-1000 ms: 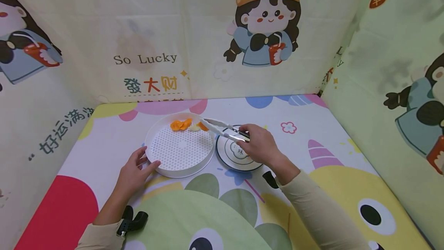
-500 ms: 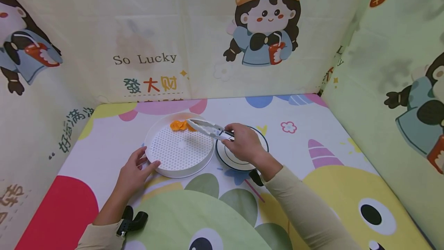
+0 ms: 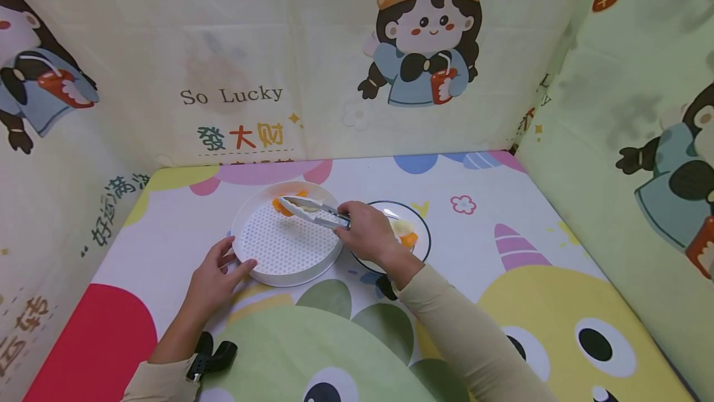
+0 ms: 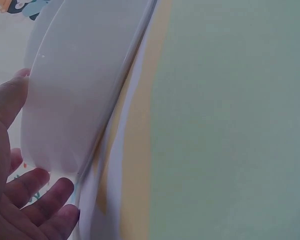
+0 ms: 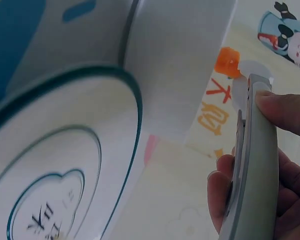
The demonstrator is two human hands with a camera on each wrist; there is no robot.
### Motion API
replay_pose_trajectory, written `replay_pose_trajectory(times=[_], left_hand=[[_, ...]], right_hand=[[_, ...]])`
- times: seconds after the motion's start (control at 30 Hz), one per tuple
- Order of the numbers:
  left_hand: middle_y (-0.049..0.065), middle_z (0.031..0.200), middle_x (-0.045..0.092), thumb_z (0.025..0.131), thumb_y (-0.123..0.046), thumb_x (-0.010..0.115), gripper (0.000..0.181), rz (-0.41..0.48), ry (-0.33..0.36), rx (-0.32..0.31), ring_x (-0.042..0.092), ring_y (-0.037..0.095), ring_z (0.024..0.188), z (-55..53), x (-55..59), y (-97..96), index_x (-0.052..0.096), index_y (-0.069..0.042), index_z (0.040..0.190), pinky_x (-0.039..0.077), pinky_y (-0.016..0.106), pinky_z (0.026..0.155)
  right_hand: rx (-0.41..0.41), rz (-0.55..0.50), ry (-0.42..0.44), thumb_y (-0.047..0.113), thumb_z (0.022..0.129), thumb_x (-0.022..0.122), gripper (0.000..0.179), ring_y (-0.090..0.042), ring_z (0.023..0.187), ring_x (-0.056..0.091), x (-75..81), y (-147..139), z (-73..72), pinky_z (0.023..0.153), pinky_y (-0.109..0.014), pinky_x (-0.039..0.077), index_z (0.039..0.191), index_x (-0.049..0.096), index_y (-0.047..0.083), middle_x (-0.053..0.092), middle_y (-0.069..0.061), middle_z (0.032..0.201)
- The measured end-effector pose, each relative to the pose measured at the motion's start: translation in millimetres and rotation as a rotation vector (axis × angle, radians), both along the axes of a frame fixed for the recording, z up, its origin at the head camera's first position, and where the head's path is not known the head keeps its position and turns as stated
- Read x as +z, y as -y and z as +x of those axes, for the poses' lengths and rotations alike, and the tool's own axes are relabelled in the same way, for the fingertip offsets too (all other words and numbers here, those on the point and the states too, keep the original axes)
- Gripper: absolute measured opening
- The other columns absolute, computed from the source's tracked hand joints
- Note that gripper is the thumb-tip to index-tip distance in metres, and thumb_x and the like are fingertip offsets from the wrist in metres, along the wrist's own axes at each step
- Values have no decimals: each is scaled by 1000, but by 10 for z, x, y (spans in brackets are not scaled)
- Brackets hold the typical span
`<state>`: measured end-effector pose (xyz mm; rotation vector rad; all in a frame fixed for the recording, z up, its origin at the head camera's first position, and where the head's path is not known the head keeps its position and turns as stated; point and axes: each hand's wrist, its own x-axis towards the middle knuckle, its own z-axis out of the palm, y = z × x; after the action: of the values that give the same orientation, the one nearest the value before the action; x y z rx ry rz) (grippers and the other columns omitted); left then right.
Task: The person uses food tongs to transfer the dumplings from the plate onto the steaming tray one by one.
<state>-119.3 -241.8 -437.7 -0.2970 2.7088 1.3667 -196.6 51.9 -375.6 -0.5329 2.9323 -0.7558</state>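
Observation:
In the head view my left hand (image 3: 220, 272) rests on the near left side of a round white tray (image 3: 287, 275) with a perforated floor. Its thumb touches the rim and the loosely bent fingers lie along the outer wall (image 4: 80, 90). My right hand (image 3: 370, 235) grips a pair of tongs (image 3: 329, 217) with pale tips. Those tips are above the tray's far side, over carrot-like orange slices (image 3: 277, 205). In the right wrist view an orange slice (image 5: 227, 62) is beside the tong tips; whether they clasp it I cannot tell.
A dark-rimmed plate (image 3: 425, 247) stands right of the tray, partly under my right hand. It bears pale slices (image 3: 401, 227) and orange slices (image 3: 409, 240). A patterned cloth (image 3: 357, 383) covers the table, and printed fabric walls (image 3: 329, 67) surround it.
My right hand has moved left with the tongs, from the tray's right rim to over the orange slices. This uncovers food on the plate. The left hand has stayed put.

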Motion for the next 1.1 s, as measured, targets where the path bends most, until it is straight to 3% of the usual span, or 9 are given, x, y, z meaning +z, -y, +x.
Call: replay_pose_trajectory(times=[0.47, 1.1], left_hand=[[28, 156, 31, 94, -41, 70, 92, 2, -6, -3, 36, 45, 140, -4, 17, -1, 18, 0, 157, 33, 55, 112], [28, 156, 30, 93, -43, 70, 93, 2, 2, -9, 36, 45, 140, -10, 22, 13, 18, 1, 157, 33, 55, 112]], right_hand=[[-14, 89, 25, 32, 96, 69, 48, -18, 94, 57, -42, 301, -83, 83, -27, 53, 135, 59, 8, 64, -4, 119], [20, 160, -5, 31, 97, 65, 41, -16, 91, 57, -105, 500, -177, 84, -29, 52, 131, 59, 8, 65, -3, 117]])
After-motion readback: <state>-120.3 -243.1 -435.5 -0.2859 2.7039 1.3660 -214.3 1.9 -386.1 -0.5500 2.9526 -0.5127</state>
